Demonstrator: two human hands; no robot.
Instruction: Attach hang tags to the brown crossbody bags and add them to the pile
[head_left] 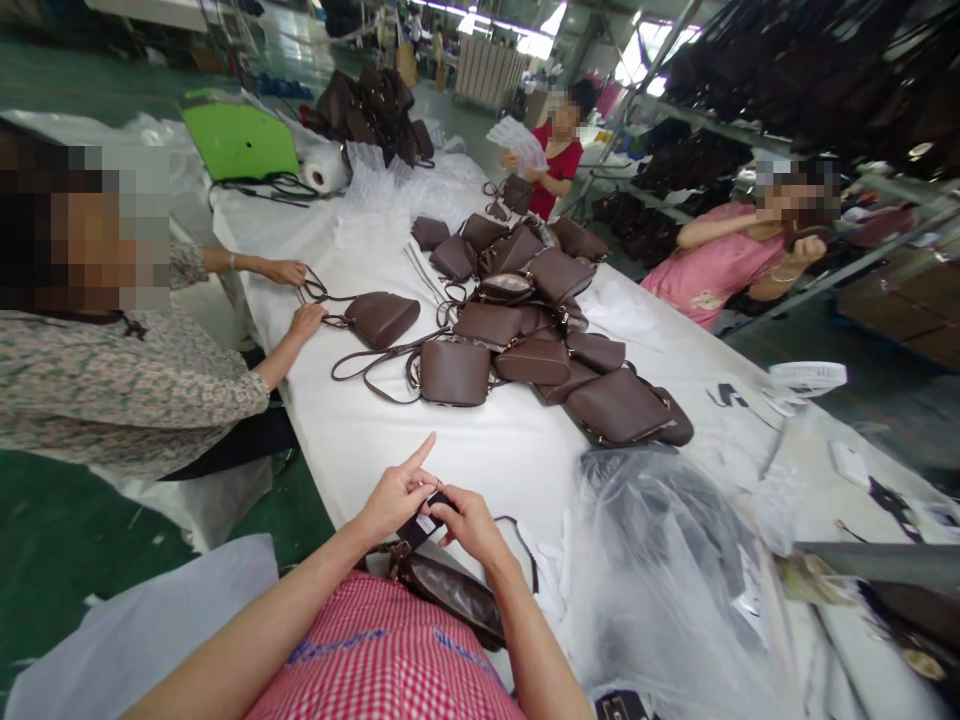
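Note:
Just in front of my body, my left hand (394, 500) pinches at the top of a black hang tag (421, 524), its index finger stretched forward. My right hand (471, 522) closes on the same tag from the other side, close to my left fingertips. A pale patch shows on the tag; its cord is too small to make out clearly. Below my hands a dark brown handbag (454, 592) lies against my checked apron (375, 650), its top open and lining showing. My right forearm partly covers the bag.
Several brown handbags (454, 372) are heaped on the white table (360, 440). At left, a co-worker's hands (304, 320) hold a bag's strap. Clear plastic bags (660, 560) lie at right, near a small white fan (808, 377). Two people work beyond.

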